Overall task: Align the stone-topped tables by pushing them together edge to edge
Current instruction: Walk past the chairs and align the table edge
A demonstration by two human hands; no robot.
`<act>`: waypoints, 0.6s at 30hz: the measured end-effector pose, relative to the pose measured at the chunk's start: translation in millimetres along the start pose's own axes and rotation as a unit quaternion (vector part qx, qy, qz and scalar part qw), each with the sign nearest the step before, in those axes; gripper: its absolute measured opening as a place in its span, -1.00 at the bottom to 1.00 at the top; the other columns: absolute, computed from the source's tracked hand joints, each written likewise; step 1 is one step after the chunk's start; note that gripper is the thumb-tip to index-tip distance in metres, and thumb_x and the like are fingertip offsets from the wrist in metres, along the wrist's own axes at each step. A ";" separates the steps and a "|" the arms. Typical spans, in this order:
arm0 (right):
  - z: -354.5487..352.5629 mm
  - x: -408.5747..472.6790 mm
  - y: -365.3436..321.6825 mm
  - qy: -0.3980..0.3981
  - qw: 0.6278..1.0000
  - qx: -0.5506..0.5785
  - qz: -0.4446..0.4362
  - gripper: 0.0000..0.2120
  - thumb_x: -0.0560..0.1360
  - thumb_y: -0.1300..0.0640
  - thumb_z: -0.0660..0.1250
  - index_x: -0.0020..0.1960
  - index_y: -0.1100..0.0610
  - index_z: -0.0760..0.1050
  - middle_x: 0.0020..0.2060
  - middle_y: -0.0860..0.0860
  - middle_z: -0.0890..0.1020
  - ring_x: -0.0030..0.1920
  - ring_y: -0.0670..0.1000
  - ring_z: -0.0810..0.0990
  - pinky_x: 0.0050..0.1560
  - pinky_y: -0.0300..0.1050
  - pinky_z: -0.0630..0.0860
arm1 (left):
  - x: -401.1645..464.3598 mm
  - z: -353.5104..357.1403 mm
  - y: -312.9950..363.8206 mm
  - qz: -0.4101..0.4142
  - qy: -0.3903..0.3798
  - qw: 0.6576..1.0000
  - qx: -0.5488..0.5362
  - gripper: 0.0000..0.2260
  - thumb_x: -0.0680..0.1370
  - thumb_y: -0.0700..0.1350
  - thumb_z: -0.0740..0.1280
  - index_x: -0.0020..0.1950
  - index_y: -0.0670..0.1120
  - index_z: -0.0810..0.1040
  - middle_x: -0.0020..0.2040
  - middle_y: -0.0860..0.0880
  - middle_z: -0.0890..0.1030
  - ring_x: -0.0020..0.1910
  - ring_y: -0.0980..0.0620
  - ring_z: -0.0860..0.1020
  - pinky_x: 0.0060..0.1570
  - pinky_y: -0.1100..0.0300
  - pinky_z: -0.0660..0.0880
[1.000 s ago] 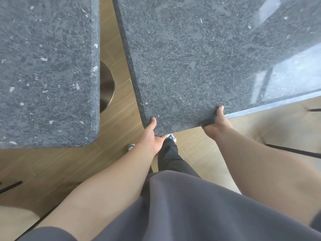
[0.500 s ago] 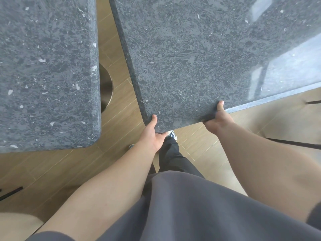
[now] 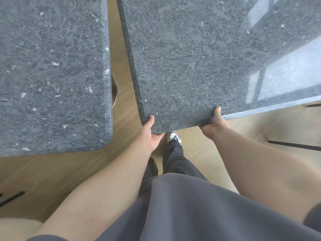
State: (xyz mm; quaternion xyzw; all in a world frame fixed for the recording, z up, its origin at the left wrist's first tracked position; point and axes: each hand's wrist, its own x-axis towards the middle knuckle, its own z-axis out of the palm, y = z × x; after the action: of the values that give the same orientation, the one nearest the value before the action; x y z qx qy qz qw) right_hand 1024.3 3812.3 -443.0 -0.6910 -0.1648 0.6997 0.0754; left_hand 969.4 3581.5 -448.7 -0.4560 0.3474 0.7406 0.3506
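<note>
Both hands, the left hand and right hand, gripped the right stone-topped table; a wedge-shaped gap to the left table remained unclosed.

Both arms reach forward, left hand and right hand gripping with thumbs on top.

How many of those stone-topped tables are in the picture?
2. One stone-topped table sits on the left; the other stone-topped table is on the right, angled, a gap between them. Others may be out of view.
</note>
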 end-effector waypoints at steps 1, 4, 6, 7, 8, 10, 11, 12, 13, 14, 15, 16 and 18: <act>2.0 -0.5 3.7 0.003 1.000 0.006 0.002 -0.43 0.39 -0.17 0.53 0.22 0.17 0.51 0.04 0.13 0.71 -0.02 0.20 0.73 0.06 0.24 0.64 | 0.4 -2.7 4.1 0.000 0.000 1.000 0.001 -0.71 0.59 -0.08 0.42 0.28 -0.11 0.50 0.24 -0.16 0.62 0.23 -0.17 0.59 0.31 -0.21 0.49; 6.9 -4.0 14.1 0.005 1.000 0.011 0.002 -0.43 0.39 -0.17 0.53 0.23 0.16 0.51 0.04 0.12 0.71 -0.02 0.20 0.73 0.04 0.23 0.65 | 1.6 -9.8 15.8 -0.004 -0.004 1.000 0.009 -0.75 0.59 -0.09 0.42 0.23 -0.12 0.51 0.24 -0.17 0.63 0.22 -0.18 0.60 0.30 -0.22 0.50; 11.0 -5.7 20.6 0.003 1.000 0.018 -0.001 -0.44 0.41 -0.18 0.51 0.24 0.16 0.50 0.04 0.12 0.71 -0.01 0.19 0.73 0.04 0.23 0.65 | 1.2 -12.6 23.5 -0.005 -0.006 1.000 0.014 -0.75 0.59 -0.08 0.43 0.23 -0.12 0.52 0.24 -0.17 0.63 0.22 -0.18 0.60 0.27 -0.20 0.52; 13.0 -6.5 23.7 0.003 1.000 0.020 -0.002 -0.44 0.41 -0.18 0.51 0.23 0.16 0.50 0.04 0.11 0.71 -0.02 0.19 0.73 0.02 0.22 0.66 | 0.9 -13.9 27.3 -0.006 -0.006 1.000 0.017 -0.75 0.58 -0.08 0.43 0.21 -0.12 0.52 0.23 -0.17 0.64 0.21 -0.17 0.61 0.23 -0.19 0.55; 15.1 -7.4 26.8 0.004 1.000 0.021 -0.002 -0.45 0.42 -0.18 0.50 0.23 0.15 0.50 0.03 0.11 0.71 -0.03 0.18 0.73 -0.01 0.22 0.66 | 0.7 -15.3 31.0 -0.009 -0.005 1.000 0.019 -0.76 0.58 -0.08 0.44 0.20 -0.12 0.52 0.22 -0.17 0.64 0.19 -0.17 0.61 0.18 -0.18 0.57; 19.3 -9.2 32.6 0.006 1.000 0.030 -0.003 -0.48 0.43 -0.17 0.50 0.20 0.15 0.50 -0.01 0.10 0.72 -0.06 0.17 0.73 -0.11 0.19 0.68 | 0.8 -17.6 38.1 -0.013 -0.004 1.000 0.019 -0.76 0.57 -0.09 0.45 0.18 -0.13 0.53 0.20 -0.17 0.65 0.17 -0.17 0.62 0.11 -0.17 0.59; 21.2 -10.1 35.2 0.007 0.999 0.036 -0.004 -0.50 0.43 -0.16 0.50 0.18 0.15 0.51 -0.04 0.10 0.72 -0.08 0.17 0.73 -0.18 0.18 0.68 | 1.2 -18.9 41.6 -0.016 -0.003 1.000 0.018 -0.75 0.57 -0.09 0.45 0.18 -0.14 0.53 0.19 -0.17 0.65 0.16 -0.17 0.63 0.11 -0.17 0.59; 23.0 -11.0 37.6 0.007 0.999 0.041 -0.005 -0.52 0.43 -0.16 0.50 0.16 0.15 0.51 -0.06 0.10 0.72 -0.10 0.16 0.74 -0.22 0.17 0.68 | 2.0 -20.1 44.9 -0.019 -0.003 1.000 0.017 -0.74 0.57 -0.10 0.46 0.19 -0.15 0.53 0.20 -0.17 0.65 0.17 -0.17 0.63 0.14 -0.18 0.59; 24.5 -11.7 40.1 0.008 0.999 0.045 -0.005 -0.52 0.43 -0.15 0.51 0.15 0.15 0.50 -0.07 0.10 0.72 -0.11 0.17 0.74 -0.24 0.17 0.67 | 2.7 -21.1 48.1 -0.022 -0.003 1.000 0.016 -0.74 0.56 -0.10 0.46 0.19 -0.15 0.53 0.20 -0.18 0.65 0.17 -0.18 0.63 0.17 -0.19 0.57; 26.1 -12.3 42.9 0.008 0.999 0.047 -0.006 -0.52 0.43 -0.15 0.51 0.15 0.15 0.50 -0.06 0.10 0.72 -0.11 0.17 0.74 -0.23 0.19 0.67 | 3.0 -22.0 51.4 -0.024 -0.002 1.000 0.017 -0.73 0.56 -0.11 0.47 0.20 -0.16 0.53 0.20 -0.18 0.66 0.17 -0.18 0.63 0.18 -0.20 0.57; 27.5 -12.7 45.6 0.008 0.999 0.049 -0.006 -0.52 0.42 -0.15 0.51 0.15 0.15 0.50 -0.06 0.10 0.72 -0.10 0.18 0.74 -0.19 0.20 0.68 | 3.4 -23.3 54.8 -0.025 0.000 1.000 0.018 -0.72 0.55 -0.11 0.47 0.20 -0.16 0.52 0.19 -0.18 0.66 0.17 -0.18 0.63 0.17 -0.20 0.57; 29.4 -13.1 48.2 0.008 0.999 0.049 -0.008 -0.52 0.43 -0.15 0.51 0.16 0.15 0.51 -0.05 0.10 0.72 -0.09 0.18 0.74 -0.15 0.22 0.68 | 4.3 -24.5 58.6 -0.026 0.003 0.999 0.019 -0.71 0.55 -0.11 0.48 0.21 -0.17 0.52 0.19 -0.18 0.66 0.17 -0.18 0.63 0.17 -0.21 0.57; 33.5 -14.5 53.7 0.011 0.999 0.045 -0.011 -0.51 0.43 -0.16 0.50 0.18 0.14 0.51 -0.04 0.10 0.73 -0.07 0.18 0.74 -0.05 0.24 0.67 | 5.4 -27.5 66.2 -0.030 0.006 0.999 0.021 -0.68 0.54 -0.11 0.49 0.21 -0.17 0.52 0.20 -0.18 0.66 0.17 -0.19 0.63 0.22 -0.22 0.55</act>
State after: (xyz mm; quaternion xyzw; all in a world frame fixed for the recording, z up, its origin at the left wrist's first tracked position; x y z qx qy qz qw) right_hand 998.1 3753.0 -447.7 -0.6928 -0.1399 0.6978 0.1161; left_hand 924.1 3525.8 -450.2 -0.4634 0.3513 0.7192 0.3803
